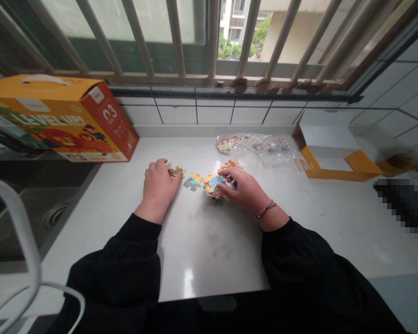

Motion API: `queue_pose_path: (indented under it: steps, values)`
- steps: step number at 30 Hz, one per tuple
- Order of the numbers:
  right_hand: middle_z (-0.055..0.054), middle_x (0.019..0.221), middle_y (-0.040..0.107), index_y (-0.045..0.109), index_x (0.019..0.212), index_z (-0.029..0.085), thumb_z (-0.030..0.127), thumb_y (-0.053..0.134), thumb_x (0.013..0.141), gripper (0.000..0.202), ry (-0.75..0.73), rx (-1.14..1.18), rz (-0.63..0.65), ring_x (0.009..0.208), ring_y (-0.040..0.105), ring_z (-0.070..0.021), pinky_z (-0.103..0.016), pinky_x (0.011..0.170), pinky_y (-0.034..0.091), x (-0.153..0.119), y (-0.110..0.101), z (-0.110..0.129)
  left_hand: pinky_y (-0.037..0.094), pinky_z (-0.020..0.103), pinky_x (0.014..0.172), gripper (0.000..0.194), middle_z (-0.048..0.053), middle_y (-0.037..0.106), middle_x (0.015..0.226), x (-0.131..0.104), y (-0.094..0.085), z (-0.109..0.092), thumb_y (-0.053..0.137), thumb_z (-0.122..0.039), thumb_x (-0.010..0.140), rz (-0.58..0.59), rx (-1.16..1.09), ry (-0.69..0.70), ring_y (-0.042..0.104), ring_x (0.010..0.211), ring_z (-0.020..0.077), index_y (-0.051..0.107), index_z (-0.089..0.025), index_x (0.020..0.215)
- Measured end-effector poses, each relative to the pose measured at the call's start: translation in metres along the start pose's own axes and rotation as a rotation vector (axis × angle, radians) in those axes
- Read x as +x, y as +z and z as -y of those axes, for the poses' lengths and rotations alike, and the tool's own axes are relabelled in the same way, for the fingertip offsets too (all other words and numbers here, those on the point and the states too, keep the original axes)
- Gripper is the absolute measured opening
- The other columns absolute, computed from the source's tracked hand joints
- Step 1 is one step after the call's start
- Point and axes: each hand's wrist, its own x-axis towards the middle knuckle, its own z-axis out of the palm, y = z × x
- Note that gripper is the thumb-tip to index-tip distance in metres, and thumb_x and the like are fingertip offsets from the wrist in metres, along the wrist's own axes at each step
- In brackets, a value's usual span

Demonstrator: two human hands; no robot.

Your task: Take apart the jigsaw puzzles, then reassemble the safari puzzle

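Observation:
My left hand (160,188) rests on the counter with its fingers loosely bent and apart. Green and red jigsaw puzzle pieces (176,172) lie beside its thumb, partly covered by the hand. A grey, blue and yellow jigsaw piece (193,182) lies flat between my hands. To the right, a small stack of jigsaw pieces (212,183) shows blue and yellow on top. My right hand (245,188) grips the right side of this stack with thumb and fingers. More red and yellow pieces (231,164) show just behind the right fingers.
Clear plastic bags (264,147) of puzzle pieces lie by the back wall. An open yellow and white box (337,160) stands at the right, a closed orange box (55,120) at the left. A sink (17,213) and a white curved tube (29,241) are at the left.

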Motion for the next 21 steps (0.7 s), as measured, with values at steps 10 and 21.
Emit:
queue_pose_path:
  steps: [10,21]
  values:
    - [-0.005,0.096,0.080,0.070,0.125,0.024,0.043,0.081,0.091,0.041,0.325,0.424,-0.043,0.078,0.078,-0.0235,-0.041,0.075,0.067,0.001,0.011,-0.006,0.048,0.056,0.124,0.076,0.014,0.068,0.154,-0.028,0.006,-0.041,0.094,-0.050,0.087,0.411,-0.451,0.562,0.063,0.143,0.0366,0.060,-0.028,0.152]
    - [-0.002,0.094,0.077,0.065,0.119,0.023,0.052,0.088,0.082,0.053,0.550,0.658,-0.224,0.074,0.074,-0.0181,-0.035,0.070,0.065,0.006,-0.014,-0.015,0.055,0.053,0.117,0.057,0.012,0.075,0.141,-0.025,0.008,-0.040,0.092,-0.045,0.089,0.407,-0.486,0.513,0.071,0.130,0.0330,0.070,-0.027,0.139]
